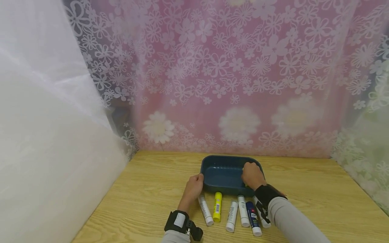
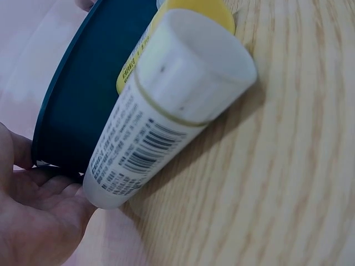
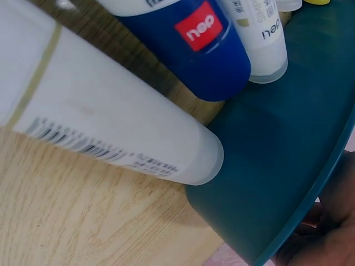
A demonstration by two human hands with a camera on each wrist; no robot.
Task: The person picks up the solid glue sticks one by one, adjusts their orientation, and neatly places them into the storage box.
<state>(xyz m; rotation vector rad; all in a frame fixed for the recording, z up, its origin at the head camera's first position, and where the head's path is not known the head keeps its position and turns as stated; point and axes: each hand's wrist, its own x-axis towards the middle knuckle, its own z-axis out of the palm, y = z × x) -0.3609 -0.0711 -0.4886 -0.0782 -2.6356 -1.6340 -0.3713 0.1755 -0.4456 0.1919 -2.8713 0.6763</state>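
A dark teal dish (image 1: 223, 189) with rounded corners stands on the wooden table. My left hand (image 1: 193, 186) grips its left end, thumb at the rim and fingers lower down the outer wall. Over the right end of the dish, my right hand (image 1: 253, 175) is curled, and a small yellowish bit peeks out under it; the fingers hide the rest. Close by the left hand lies a white glue stick (image 2: 147, 133), its end near the fingers. Beside that is a yellow glue stick (image 1: 217, 206). In the right wrist view, a white glue stick (image 3: 111, 105) and a blue one (image 3: 205, 50) point at the dish wall.
More white glue sticks (image 1: 232, 216) lie in a loose row along the near side of the dish. The right wrist strap (image 1: 267, 195) partly covers the rightmost one. A flowered curtain (image 1: 231, 84) hangs behind the table (image 1: 304, 189), and a pale sheet (image 1: 54, 135) hangs at the left.
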